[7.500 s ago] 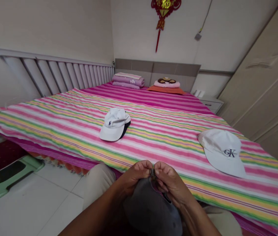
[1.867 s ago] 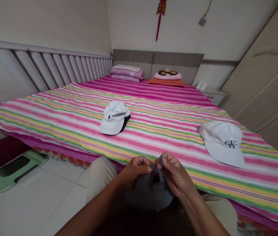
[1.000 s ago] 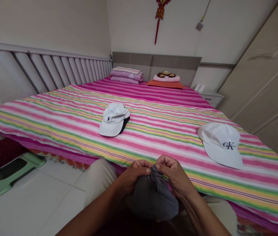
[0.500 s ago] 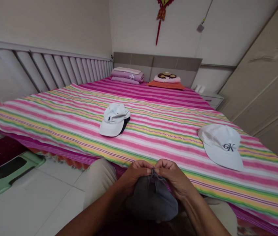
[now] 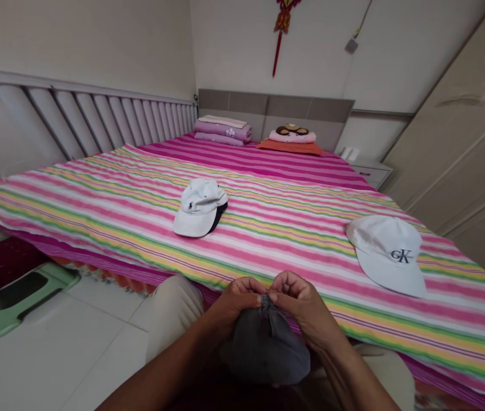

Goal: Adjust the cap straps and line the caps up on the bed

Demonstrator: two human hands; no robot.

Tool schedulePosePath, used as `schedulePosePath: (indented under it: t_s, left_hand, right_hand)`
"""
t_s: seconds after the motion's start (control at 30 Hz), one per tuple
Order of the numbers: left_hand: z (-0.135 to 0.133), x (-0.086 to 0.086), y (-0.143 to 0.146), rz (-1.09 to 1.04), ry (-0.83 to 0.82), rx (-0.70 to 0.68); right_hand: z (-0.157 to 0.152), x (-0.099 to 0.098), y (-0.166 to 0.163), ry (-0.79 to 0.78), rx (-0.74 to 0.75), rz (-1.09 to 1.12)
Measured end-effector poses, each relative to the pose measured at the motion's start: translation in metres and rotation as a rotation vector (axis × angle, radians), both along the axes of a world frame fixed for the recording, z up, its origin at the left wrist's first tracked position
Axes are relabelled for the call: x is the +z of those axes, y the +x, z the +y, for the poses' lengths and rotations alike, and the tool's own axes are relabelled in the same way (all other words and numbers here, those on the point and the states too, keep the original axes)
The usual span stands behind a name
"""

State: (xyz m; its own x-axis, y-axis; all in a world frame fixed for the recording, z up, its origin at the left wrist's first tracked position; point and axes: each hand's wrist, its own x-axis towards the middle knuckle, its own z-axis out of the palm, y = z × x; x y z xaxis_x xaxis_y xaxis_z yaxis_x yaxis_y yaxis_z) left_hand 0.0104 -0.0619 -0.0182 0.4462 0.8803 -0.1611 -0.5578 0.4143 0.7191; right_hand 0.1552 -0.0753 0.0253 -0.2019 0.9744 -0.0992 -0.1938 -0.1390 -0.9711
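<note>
A grey cap [image 5: 263, 351] rests on my lap at the bottom centre. My left hand [image 5: 236, 302] and my right hand [image 5: 300, 305] both pinch its back strap, fingertips nearly touching above the cap. On the striped bed [image 5: 109, 200] lie a white cap with a small dark logo [image 5: 199, 206], stacked on a dark cap, and a white cap with dark letters [image 5: 390, 254] further right.
Folded purple bedding [image 5: 224, 130] and a pink pillow on an orange one [image 5: 291, 140] sit at the headboard. A green plastic stool [image 5: 15, 297] stands on the tiled floor at left. A wardrobe [image 5: 460, 148] lines the right side, with a nightstand [image 5: 368, 171] beside it.
My fingers have kept working at the strap of the grey cap, shifting slightly; the strap end that stood up earlier is now pinched down. The caps on the bed have not moved.
</note>
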Motion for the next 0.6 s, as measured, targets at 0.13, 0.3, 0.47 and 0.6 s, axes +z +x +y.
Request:
schedulePosePath:
  t_s: [0.13, 0.3, 0.47, 0.6]
  left_hand:
    - [0.001, 0.004, -0.002, -0.012, -0.006, 0.017]
    - [0.001, 0.003, -0.002, -0.05, -0.003, 0.031]
    - [-0.002, 0.001, 0.003, -0.046, -0.001, 0.031]
    - [-0.003, 0.004, 0.003, -0.044, -0.002, 0.029]
  right_hand:
    - [-0.001, 0.003, 0.002, 0.068, -0.011, -0.131]
    - [-0.001, -0.001, 0.004, 0.029, 0.061, -0.074]
    - [-0.002, -0.008, -0.001, 0.058, 0.07, -0.036]
    - [-0.005, -0.009, -0.002, 0.192, -0.014, -0.204]
